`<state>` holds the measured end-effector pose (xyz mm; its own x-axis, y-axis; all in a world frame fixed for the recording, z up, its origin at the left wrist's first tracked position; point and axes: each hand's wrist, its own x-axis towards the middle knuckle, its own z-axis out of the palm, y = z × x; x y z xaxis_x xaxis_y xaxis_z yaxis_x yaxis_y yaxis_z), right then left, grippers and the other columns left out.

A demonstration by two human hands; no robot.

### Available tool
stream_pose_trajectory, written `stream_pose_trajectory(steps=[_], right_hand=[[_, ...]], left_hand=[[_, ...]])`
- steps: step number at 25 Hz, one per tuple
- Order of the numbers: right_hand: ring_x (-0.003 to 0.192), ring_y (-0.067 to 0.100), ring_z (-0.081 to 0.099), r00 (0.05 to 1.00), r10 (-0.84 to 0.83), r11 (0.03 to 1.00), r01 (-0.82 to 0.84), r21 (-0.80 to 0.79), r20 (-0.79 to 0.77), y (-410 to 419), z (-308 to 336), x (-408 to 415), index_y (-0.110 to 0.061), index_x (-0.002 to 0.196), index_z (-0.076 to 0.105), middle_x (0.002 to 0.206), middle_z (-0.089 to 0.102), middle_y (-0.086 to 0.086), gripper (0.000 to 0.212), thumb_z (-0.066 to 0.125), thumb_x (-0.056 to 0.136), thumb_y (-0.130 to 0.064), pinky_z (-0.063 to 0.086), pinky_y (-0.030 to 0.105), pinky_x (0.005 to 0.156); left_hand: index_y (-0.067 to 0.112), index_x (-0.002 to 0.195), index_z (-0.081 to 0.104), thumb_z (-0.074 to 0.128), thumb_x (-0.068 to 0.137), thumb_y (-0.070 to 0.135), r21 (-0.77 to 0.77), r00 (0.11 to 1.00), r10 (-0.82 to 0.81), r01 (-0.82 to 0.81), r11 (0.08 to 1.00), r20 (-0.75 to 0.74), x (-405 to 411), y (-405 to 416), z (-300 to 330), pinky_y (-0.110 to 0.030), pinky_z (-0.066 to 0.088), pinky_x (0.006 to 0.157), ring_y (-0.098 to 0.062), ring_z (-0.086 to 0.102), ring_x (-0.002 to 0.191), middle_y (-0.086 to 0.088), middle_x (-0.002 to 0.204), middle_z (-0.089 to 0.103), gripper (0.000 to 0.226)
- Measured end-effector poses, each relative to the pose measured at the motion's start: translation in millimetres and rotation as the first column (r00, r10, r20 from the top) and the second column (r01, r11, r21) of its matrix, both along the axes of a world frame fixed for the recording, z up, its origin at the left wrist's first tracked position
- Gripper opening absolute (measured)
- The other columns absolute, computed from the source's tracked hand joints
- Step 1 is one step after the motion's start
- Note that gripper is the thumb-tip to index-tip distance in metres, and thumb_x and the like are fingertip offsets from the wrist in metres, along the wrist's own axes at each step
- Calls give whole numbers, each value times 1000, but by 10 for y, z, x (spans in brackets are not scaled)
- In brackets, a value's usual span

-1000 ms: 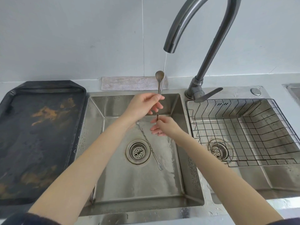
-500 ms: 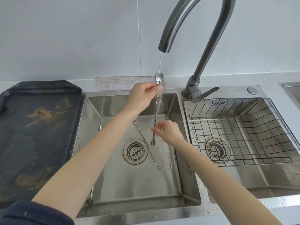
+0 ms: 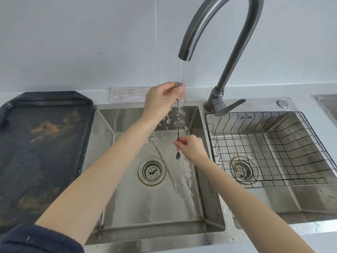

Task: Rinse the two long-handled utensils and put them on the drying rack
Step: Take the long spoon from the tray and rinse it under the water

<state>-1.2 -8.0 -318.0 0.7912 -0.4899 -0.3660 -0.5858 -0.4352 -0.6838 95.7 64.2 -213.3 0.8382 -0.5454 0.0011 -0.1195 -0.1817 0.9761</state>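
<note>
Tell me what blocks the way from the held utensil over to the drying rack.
Nothing visible does. The held utensil hangs upright between the left hand and right hand, above the left basin. The drying rack sits open-topped to its right; the faucet base stands behind that path.

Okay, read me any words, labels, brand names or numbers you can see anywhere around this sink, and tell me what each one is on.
None can be read.
The faucet, the steel sink, the wire drying rack, the dark tray and the grey cloth show no lettering.
The small dark slots on the right basin's back wall are openings, not characters.
The twisted utensils are too thin to show any stamp.
</note>
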Motion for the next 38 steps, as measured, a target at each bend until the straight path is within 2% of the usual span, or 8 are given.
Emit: stream_pose_trajectory(steps=[5, 9, 13, 22, 25, 30, 34, 38], right_hand=[[87, 28, 67, 999, -10, 1000, 10, 2, 39, 3, 39, 19, 1, 99, 68, 95, 73, 18, 26, 51, 93, -18, 49, 28, 70], [77, 22, 67, 995, -37, 999, 38, -2, 97, -2, 85, 47, -2, 89, 68, 90, 75, 15, 20, 56, 91, -18, 47, 21, 56], [82, 23, 68, 990, -44, 998, 50, -40, 135, -19, 137, 120, -7, 86, 70, 86, 75, 13, 17, 59, 88, -20, 53, 30, 76], [85, 28, 67, 971, -59, 998, 61, -1, 233, -35, 326, 302, 1, 85, 68, 86, 73, 16, 25, 55, 90, -20, 52, 34, 74], [83, 30, 67, 948, -92, 996, 94, 6, 304, -77, 501, 421, 0, 87, 68, 87, 74, 18, 26, 52, 90, -20, 52, 37, 75], [52, 3, 56, 930, -74, 997, 78, 4, 361, -85, 592, 464, -14, 73, 58, 74, 67, 5, 28, 43, 95, -21, 38, 6, 48], [84, 29, 67, 948, -75, 997, 62, 53, 310, -60, 359, 416, -6, 94, 68, 88, 72, 14, 24, 49, 93, -20, 53, 36, 77], [86, 24, 65, 968, -22, 1000, 17, 25, 252, -64, 202, 329, -7, 105, 68, 98, 73, 15, 25, 50, 93, -18, 40, 18, 60]], left_hand=[[20, 88, 64, 47, 93, 23, -32, 999, -39, 40, 999, 14, -35, -47, 89, -5, 45, 67, 12, 61, 58, 9, 73, 66, 18], [12, 93, 65, 54, 90, 14, -62, 1000, -14, 14, 998, -2, -35, -50, 101, -1, 45, 60, 13, 62, 56, 10, 74, 66, 12], [9, 98, 66, 55, 89, 14, 43, 999, -38, 37, 998, 22, -31, -6, -19, 1, 45, 64, 17, 59, 54, 9, 76, 65, 15], [4, 114, 61, 35, 96, 7, 115, 996, -73, 68, 991, 43, -2, -44, 59, -15, 48, 84, -12, 65, 89, -1, 99, 66, 32], [5, 110, 63, 41, 93, 7, 74, 999, -43, 44, 996, -20, 31, -61, 59, -26, 51, 92, -10, 65, 82, -3, 95, 67, 28], [9, 101, 69, 58, 87, 18, 116, 999, -29, 31, 993, -18, 22, -27, 12, -24, 55, 68, -15, 64, 89, -6, 102, 72, 20], [9, 105, 69, 52, 90, 15, 124, 999, -51, 49, 991, 15, 51, 20, -34, -27, 48, 98, -12, 65, 98, -3, 105, 72, 23], [14, 102, 63, 43, 94, 10, 5, 994, -29, 30, 1000, -106, 129, 61, -64, -29, 54, 87, -29, 65, 96, -10, 97, 66, 22]])
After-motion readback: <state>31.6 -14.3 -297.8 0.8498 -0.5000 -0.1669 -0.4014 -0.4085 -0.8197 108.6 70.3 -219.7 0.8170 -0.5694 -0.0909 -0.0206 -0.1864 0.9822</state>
